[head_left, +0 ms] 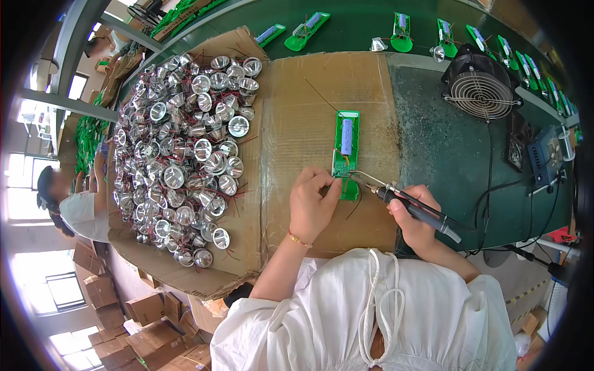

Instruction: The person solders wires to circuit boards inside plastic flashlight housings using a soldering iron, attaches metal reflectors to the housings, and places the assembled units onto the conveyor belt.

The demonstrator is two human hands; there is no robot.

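On the cardboard sheet lies a green plastic housing [338,166] with a blue cylindrical battery [347,137] and a small circuit board [342,168]. Thin wires stick out from its top and bottom. My left hand [314,201] rests at the housing's lower left, thumb and forefinger pinched beside the board; what they pinch is too small to make out. My right hand [416,216] grips a black-handled soldering iron [416,210], its tip pointing at the board's lower part. A thin curved metal tube [370,177] runs alongside the iron to the same spot.
A cardboard box [247,179] at left holds many silver reflector cups [202,149] with red wires. At right stand a black fan [482,86] and a blue soldering station [546,157] with trailing cables. More green housings [401,32] line the far bench. Another person [77,204] sits at left.
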